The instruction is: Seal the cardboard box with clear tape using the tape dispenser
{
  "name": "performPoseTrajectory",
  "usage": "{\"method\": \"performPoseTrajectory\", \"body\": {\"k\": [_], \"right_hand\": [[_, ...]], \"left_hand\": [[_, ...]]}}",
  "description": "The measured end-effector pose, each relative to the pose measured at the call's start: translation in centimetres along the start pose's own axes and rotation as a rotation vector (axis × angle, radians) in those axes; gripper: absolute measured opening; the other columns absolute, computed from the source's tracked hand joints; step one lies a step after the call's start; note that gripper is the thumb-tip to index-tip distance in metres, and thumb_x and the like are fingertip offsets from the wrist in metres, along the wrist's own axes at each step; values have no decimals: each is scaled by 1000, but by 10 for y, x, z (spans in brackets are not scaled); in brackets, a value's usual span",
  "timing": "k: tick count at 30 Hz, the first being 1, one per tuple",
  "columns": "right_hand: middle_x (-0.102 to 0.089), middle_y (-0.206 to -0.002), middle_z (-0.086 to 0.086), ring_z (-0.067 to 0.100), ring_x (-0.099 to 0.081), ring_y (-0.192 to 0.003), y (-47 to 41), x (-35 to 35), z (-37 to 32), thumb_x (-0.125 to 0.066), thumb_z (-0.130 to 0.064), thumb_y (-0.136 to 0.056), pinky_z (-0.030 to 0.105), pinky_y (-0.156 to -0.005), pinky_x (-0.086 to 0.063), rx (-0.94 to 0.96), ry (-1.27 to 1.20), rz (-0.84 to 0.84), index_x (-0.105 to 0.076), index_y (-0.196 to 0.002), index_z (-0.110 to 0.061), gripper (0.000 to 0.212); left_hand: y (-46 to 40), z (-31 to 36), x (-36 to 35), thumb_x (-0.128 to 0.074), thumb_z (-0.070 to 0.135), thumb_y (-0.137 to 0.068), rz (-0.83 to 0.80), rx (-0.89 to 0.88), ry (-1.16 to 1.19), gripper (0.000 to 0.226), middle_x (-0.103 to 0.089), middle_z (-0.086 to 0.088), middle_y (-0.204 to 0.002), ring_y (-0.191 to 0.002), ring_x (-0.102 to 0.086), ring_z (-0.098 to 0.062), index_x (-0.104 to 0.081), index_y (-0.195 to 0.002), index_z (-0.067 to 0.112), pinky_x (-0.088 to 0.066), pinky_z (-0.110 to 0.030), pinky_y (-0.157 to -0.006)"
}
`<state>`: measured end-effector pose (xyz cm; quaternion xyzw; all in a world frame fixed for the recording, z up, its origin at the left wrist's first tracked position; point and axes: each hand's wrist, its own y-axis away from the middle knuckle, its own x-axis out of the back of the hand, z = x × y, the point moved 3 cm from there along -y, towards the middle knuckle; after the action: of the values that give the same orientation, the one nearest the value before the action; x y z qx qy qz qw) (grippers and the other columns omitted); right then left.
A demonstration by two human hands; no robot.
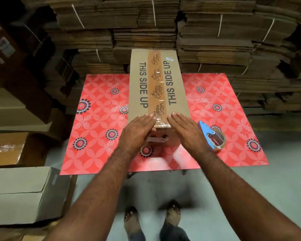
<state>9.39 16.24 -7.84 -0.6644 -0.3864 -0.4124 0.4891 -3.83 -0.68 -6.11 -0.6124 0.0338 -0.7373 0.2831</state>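
A long cardboard box printed "THIS SIDE UP" stands on the red patterned table, with a printed orange tape strip running down its top seam. Both hands lie flat with straight fingers on the box's near end. My left hand presses left of the seam, my right hand right of it. Shiny clear tape shows between them at the near edge and folds down the front face. The blue tape dispenser with its roll lies on the table just right of my right hand, untouched.
Tall stacks of flattened, strapped cartons stand behind the table. Closed boxes sit on the floor at the left. My feet stand on the grey floor below the table's near edge.
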Motion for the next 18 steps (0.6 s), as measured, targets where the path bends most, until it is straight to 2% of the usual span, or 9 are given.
{"method": "performPoseTrajectory", "body": {"k": [2,4,6,7,10,13,16,18], "right_hand": [[-40,-154,1,20,-32,-145,2,0,1,-62,-1,-92,34,-117,-21,-16,8,-38,-39,-151,-20,66],[-42,-153,5,23,-34,-144,3,7,-7,-58,-18,-97,43,-117,-28,-50,-9,-60,-41,-149,-16,55],[-44,-151,9,26,-37,-142,-6,11,-23,-43,-36,-102,45,-116,-29,-142,-12,-55,-44,-147,-12,51],[-45,-151,9,26,-37,-142,-10,10,-33,-37,-38,-102,44,-117,-27,-196,-23,-39,-45,-146,-11,53],[-40,-154,5,22,-34,-144,-14,-9,-58,-40,-28,-101,41,-116,-23,-216,52,-1,-40,-150,-12,51],[-28,-161,3,20,-21,-149,-5,-13,-51,-41,-23,-102,43,-119,-18,-231,120,2,-27,-155,-13,55],[-26,-160,13,26,-19,-150,3,-8,-53,-29,-28,-103,46,-121,-16,-447,65,106,-27,-153,-3,56],[-20,-161,18,28,-13,-151,3,-5,-70,-24,-31,-102,43,-122,-10,-702,-143,255,-22,-153,3,61]], "left_hand": [[2,0,1,-74,6,-85,-7,-2,-8,58,-55,-10,-143,-132,-53,-26,-54,-139,9,-37,-42,-114],[6,-2,3,-74,8,-85,-70,5,23,63,-49,-8,-148,-137,-47,-24,-50,-143,13,-29,-38,-117],[5,-5,4,-80,16,-80,-118,10,43,71,-47,-6,-150,-139,-44,-22,-49,-144,15,-24,-35,-118],[4,-7,4,-84,20,-76,-136,6,46,76,-48,-6,-149,-139,-45,-22,-50,-143,14,-24,-35,-117],[4,-7,4,-91,25,-67,-155,22,54,84,-51,-8,-147,-137,-47,-23,-52,-141,12,-25,-36,-116],[2,-5,7,-90,26,-69,-180,-3,69,86,-48,-8,-149,-139,-44,-24,-50,-143,12,-20,-35,-117],[-3,-1,16,-70,12,-80,-166,59,184,67,-47,-7,-150,-142,-41,-23,-50,-144,13,-23,-37,-121],[-8,3,25,-56,14,-82,-143,116,385,57,-50,-8,-147,-140,-43,-21,-55,-140,12,-29,-37,-120]]}}
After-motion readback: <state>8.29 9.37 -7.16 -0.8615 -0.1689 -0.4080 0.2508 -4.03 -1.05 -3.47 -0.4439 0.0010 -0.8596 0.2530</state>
